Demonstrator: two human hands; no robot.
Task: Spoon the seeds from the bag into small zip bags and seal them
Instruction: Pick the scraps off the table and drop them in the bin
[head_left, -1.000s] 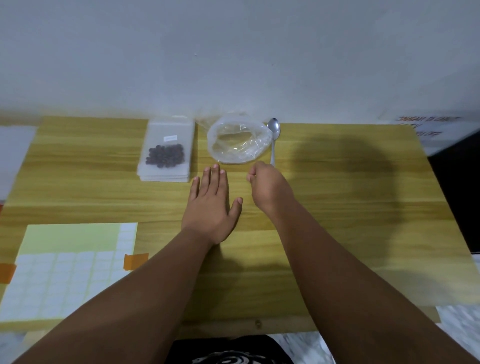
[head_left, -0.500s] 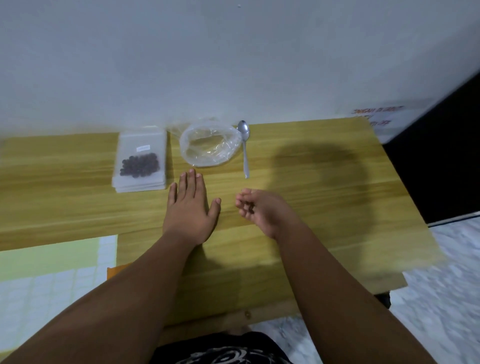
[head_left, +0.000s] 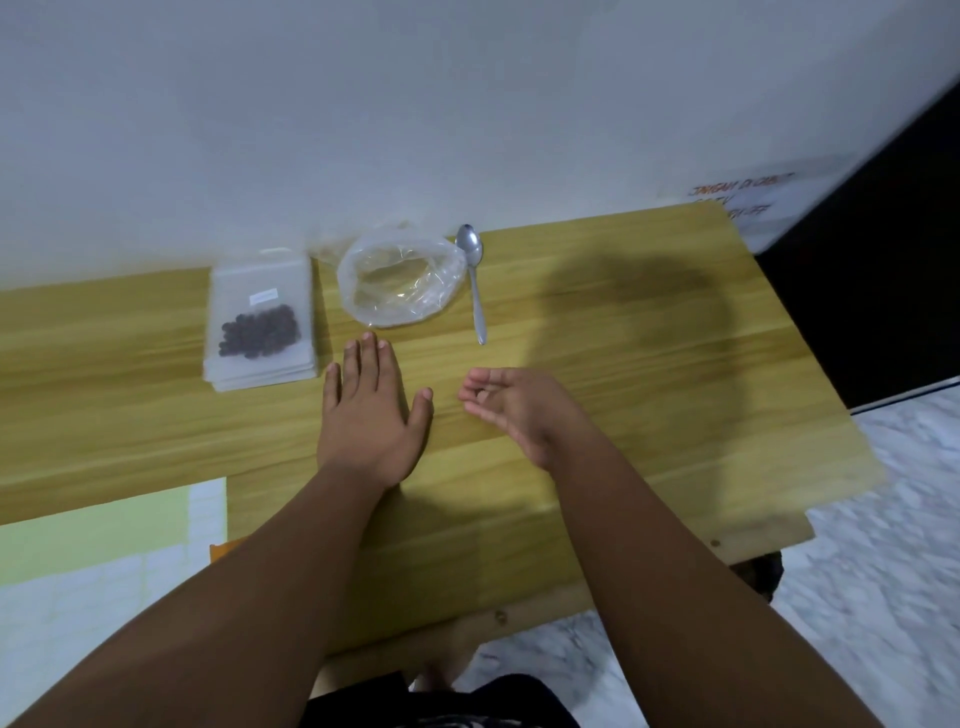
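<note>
A stack of small clear zip bags (head_left: 261, 319) lies at the back left of the wooden table (head_left: 623, 364); the top one holds dark round seeds (head_left: 260, 331). To its right sits a clear rolled-down plastic bag (head_left: 402, 280) that looks empty. A metal spoon (head_left: 472, 275) lies beside that bag, bowl toward the wall. My left hand (head_left: 370, 410) rests flat, palm down, just in front of the plastic bag. My right hand (head_left: 511, 408) lies on its side with fingers loosely curled, holding nothing, a little in front of the spoon's handle.
A white wall stands right behind the table. A sheet of white labels on green backing (head_left: 98, 571) lies at the front left, taped with orange tape (head_left: 221, 550). A paper with red writing (head_left: 743, 195) sits at the back right. Marbled floor (head_left: 883, 571) shows on the right.
My right hand has left the spoon's handle and drawn back toward me, turning onto its side. My left hand stays flat. The view has swung to the right.
</note>
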